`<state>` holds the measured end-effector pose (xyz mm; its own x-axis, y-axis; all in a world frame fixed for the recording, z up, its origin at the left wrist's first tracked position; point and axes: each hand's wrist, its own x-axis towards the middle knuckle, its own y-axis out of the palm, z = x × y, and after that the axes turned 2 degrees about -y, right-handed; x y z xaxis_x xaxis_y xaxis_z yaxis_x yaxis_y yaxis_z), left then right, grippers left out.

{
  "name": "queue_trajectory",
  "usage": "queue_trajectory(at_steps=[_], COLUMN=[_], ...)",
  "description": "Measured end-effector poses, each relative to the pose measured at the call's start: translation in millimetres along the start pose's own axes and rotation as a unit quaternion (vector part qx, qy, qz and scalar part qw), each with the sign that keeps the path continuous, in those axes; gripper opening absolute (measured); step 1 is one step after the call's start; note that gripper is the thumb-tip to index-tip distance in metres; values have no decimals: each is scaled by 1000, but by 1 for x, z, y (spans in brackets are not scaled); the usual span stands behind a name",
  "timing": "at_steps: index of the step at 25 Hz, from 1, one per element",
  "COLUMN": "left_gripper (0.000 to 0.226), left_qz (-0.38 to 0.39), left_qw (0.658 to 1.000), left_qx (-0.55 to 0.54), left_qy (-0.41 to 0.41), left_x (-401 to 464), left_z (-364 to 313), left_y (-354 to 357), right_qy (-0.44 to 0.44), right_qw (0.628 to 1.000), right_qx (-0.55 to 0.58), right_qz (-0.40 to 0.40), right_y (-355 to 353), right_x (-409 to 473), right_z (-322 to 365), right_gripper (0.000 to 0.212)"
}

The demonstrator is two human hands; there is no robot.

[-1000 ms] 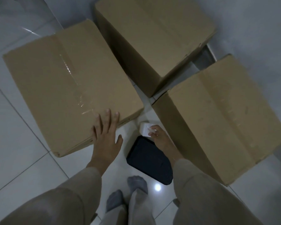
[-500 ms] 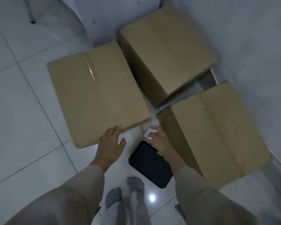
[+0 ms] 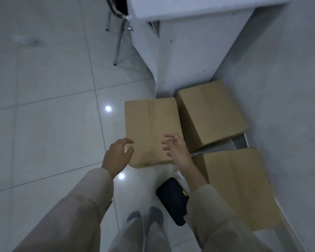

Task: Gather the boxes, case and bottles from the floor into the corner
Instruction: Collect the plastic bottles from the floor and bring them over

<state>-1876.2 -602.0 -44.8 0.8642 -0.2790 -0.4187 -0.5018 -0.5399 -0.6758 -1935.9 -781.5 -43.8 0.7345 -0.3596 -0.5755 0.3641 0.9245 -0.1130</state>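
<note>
Three brown cardboard boxes stand on the tiled floor by the wall: a left box (image 3: 150,124), a far box (image 3: 212,113) in the corner, and a near right box (image 3: 238,184). A black case (image 3: 171,197) with a green tab lies on the floor between my feet and the right box. A small white object (image 3: 178,175) shows just beyond the case, partly hidden by my right forearm. My left hand (image 3: 117,156) hovers open at the left box's near left corner. My right hand (image 3: 175,146) is raised open over that box's near right corner, holding nothing.
A white desk or cabinet (image 3: 185,51) stands behind the boxes, with metal chair legs (image 3: 119,39) to its left. A grey wall (image 3: 287,106) runs along the right. Bare glossy tiles (image 3: 44,124) stretch to the left. My socked feet (image 3: 144,215) stand at the bottom centre.
The view has pulled back and up. My right hand has let go of the small white object and risen. My left hand has lifted off the left box.
</note>
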Motion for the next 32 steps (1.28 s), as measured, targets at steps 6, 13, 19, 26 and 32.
queue_trajectory(at_steps=[6, 13, 19, 26, 32], left_gripper=[23, 17, 16, 18, 18], left_qz=[-120, -273, -365, -414, -446], left_qw=[985, 929, 884, 854, 831], left_qx=[-122, -223, -224, -241, -267], left_qy=[-16, -113, -189, -203, -197], left_x=[-26, -48, -62, -15, 90], left_z=[8, 124, 237, 303, 343], left_y=[-131, -314, -462, -567, -661], right_qy=[-105, -163, -170, -193, -195], right_qw=[982, 919, 898, 882, 887], right_qx=[-128, -249, -250, -253, -238], right_qz=[95, 259, 321, 348, 345], right_y=[94, 298, 473, 612, 709], right_x=[-22, -11, -5, 33, 119], right_z=[93, 193, 258, 327, 409], right_gripper=[18, 29, 20, 14, 17])
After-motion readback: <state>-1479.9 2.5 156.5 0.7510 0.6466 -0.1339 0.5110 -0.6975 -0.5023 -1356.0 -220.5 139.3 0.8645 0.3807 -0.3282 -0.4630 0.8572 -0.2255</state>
